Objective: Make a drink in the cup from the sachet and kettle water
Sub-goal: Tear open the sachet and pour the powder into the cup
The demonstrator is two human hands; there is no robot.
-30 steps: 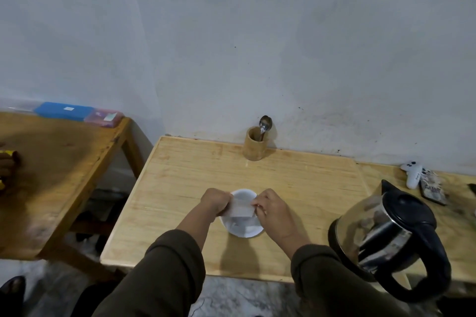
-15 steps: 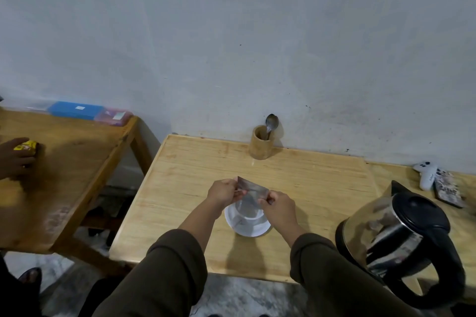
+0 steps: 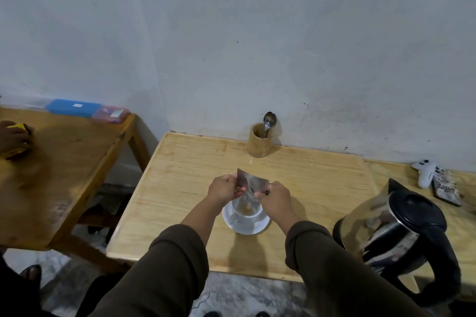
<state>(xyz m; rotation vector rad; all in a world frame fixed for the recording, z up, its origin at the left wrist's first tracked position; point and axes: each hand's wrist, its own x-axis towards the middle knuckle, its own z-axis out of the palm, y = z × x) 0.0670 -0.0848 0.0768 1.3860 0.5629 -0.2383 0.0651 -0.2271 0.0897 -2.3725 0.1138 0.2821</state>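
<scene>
My left hand (image 3: 224, 187) and right hand (image 3: 275, 195) pinch the sachet (image 3: 250, 186) by its two sides, tipped just above the cup (image 3: 246, 211) — brownish powder already lies inside. Kettle (image 3: 396, 234) stands right of the cup, untouched — water and stirring remain, I judge.

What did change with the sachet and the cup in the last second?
Both hands, left and right, raised the sachet and tipped it; brownish powder now lies in the cup. Both kept their hold. Saucer, kettle and spoon stayed put.
</scene>
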